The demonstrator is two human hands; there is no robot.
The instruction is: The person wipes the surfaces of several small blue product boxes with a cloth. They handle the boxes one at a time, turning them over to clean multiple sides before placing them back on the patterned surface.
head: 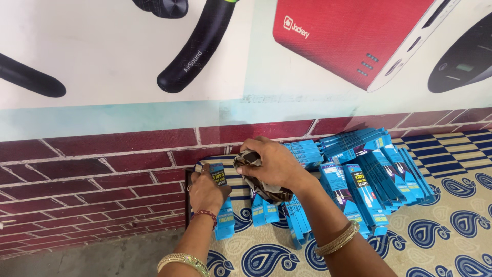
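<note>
My left hand (205, 191) was closed around a blue box (221, 205), standing it upright at the left edge of the patterned mat (451, 231), just beside the brick wall (92, 179). My right hand (274, 164) gripped a crumpled dark cloth (259, 180), fingers curled over it, pressed against the box's top. Below the cloth, more boxes (279, 213) stood in a row near the mat's back edge. Farther right, a pile of boxes (369, 169) lay leaning and overlapping, against the wall.
</note>
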